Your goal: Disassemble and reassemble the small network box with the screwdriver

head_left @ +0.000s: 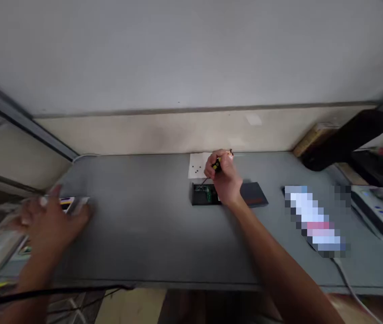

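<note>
My right hand (223, 177) reaches to the back middle of the grey table and is closed round a small tool with a yellow and black handle (216, 165). Just under it lies an opened black device (205, 194) with a green circuit board showing, and its dark cover (254, 193) rests to the right. A white paper (196, 165) with a few small dark screws lies behind the device. My left hand (48, 220) is blurred at the table's left edge, over a small silvery object with a yellow part (72, 203); its grip is unclear.
A blurred-out flat item (314, 220) with a white cable lies at the right. A grey unit with blue lights (380, 216) sits at the far right, and a black object (346, 137) leans against the back wall. Black cables (53, 292) run below the front edge.
</note>
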`<action>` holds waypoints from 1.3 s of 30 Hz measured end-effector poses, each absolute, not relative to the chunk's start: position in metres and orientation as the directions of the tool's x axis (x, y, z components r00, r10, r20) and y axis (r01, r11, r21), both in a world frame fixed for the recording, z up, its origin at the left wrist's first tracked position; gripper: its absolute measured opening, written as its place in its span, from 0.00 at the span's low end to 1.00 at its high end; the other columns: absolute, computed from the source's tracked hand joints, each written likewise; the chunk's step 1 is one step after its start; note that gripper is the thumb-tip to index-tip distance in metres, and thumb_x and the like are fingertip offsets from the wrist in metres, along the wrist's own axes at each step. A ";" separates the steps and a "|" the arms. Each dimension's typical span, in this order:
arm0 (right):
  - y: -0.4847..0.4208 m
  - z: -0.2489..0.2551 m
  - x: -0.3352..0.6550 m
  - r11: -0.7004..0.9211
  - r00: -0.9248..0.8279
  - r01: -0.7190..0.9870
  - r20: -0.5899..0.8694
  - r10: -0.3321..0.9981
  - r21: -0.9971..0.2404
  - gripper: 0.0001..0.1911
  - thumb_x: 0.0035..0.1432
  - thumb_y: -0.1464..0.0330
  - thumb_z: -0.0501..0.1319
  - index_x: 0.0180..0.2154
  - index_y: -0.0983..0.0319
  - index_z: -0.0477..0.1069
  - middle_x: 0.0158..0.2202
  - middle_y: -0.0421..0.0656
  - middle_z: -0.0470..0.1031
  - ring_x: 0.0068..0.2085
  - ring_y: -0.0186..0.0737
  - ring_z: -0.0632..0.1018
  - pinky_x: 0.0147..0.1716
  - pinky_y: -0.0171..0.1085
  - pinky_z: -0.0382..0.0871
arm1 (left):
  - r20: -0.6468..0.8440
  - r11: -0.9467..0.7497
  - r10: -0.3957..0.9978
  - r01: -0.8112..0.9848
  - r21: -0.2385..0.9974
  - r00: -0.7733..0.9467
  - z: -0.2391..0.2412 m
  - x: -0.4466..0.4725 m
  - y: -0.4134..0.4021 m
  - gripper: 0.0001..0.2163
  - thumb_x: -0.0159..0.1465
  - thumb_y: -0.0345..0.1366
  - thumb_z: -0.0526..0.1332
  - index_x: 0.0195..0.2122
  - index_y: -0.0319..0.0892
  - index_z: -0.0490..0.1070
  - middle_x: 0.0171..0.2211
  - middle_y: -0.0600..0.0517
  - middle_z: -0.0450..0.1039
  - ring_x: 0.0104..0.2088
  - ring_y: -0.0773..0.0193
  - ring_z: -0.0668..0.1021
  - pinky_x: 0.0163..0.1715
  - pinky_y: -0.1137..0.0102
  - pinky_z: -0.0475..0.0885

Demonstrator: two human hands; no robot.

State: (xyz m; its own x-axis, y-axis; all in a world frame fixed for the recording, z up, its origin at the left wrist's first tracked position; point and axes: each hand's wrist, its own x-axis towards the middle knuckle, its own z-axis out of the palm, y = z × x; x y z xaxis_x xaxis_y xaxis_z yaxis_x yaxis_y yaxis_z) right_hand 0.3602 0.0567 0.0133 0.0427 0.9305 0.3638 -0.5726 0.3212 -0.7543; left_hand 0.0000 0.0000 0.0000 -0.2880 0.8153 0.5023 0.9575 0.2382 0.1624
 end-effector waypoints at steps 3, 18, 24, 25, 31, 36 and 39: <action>0.057 0.010 0.357 0.323 0.042 -0.549 0.360 0.932 -0.771 0.21 0.59 0.50 0.65 0.28 0.59 0.66 0.22 0.36 0.60 0.23 0.32 0.61 0.25 0.36 0.52 | 0.543 0.008 0.830 0.976 0.217 -0.128 -0.009 0.062 0.022 0.18 0.67 0.46 0.58 0.56 0.47 0.69 0.63 0.40 0.66 0.62 0.37 0.69 0.58 0.40 0.64; 0.056 0.012 0.357 0.308 0.019 -0.570 0.363 0.932 -0.762 0.19 0.62 0.52 0.65 0.29 0.59 0.66 0.25 0.36 0.59 0.24 0.31 0.61 0.25 0.36 0.52 | 0.304 -0.574 0.817 0.650 0.498 0.490 -0.044 0.191 0.066 0.10 0.71 0.29 0.52 0.43 0.43 0.72 0.42 0.48 0.80 0.45 0.57 0.81 0.50 0.61 0.74; 0.056 0.007 0.355 0.277 -0.040 -0.575 0.364 0.930 -0.770 0.19 0.65 0.53 0.62 0.29 0.59 0.66 0.25 0.36 0.59 0.25 0.31 0.60 0.25 0.36 0.52 | 0.291 -0.633 0.773 0.650 0.420 0.564 -0.042 0.192 0.067 0.12 0.74 0.31 0.48 0.44 0.44 0.71 0.40 0.48 0.78 0.43 0.55 0.80 0.49 0.58 0.74; 0.056 0.007 0.355 0.282 -0.035 -0.574 0.368 0.929 -0.769 0.19 0.66 0.53 0.61 0.30 0.59 0.66 0.25 0.36 0.59 0.25 0.31 0.60 0.25 0.36 0.51 | 0.294 -0.646 0.762 0.643 0.412 0.577 -0.042 0.192 0.067 0.12 0.74 0.31 0.48 0.45 0.43 0.71 0.40 0.48 0.78 0.43 0.55 0.80 0.48 0.57 0.74; 0.058 0.009 0.355 0.306 0.034 -0.547 0.345 0.938 -0.779 0.19 0.64 0.53 0.63 0.29 0.59 0.64 0.26 0.37 0.60 0.24 0.31 0.60 0.25 0.37 0.51 | 0.314 -0.667 0.744 0.626 0.404 0.590 -0.042 0.190 0.063 0.09 0.74 0.34 0.48 0.46 0.43 0.68 0.40 0.47 0.77 0.43 0.54 0.79 0.47 0.58 0.74; 0.058 0.008 0.355 0.318 0.032 -0.543 0.359 0.933 -0.777 0.19 0.66 0.54 0.61 0.29 0.59 0.65 0.24 0.36 0.58 0.24 0.32 0.59 0.25 0.36 0.54 | 0.338 -0.685 0.727 0.603 0.408 0.598 -0.042 0.191 0.061 0.10 0.74 0.33 0.48 0.45 0.43 0.68 0.40 0.47 0.76 0.43 0.55 0.78 0.48 0.57 0.74; 0.058 0.008 0.357 0.316 0.046 -0.549 0.349 0.936 -0.774 0.19 0.66 0.54 0.61 0.29 0.58 0.64 0.23 0.36 0.56 0.24 0.32 0.59 0.24 0.36 0.56 | 0.319 -0.672 0.740 0.619 0.407 0.592 -0.041 0.190 0.061 0.10 0.73 0.32 0.48 0.45 0.43 0.69 0.41 0.47 0.76 0.44 0.54 0.78 0.48 0.57 0.74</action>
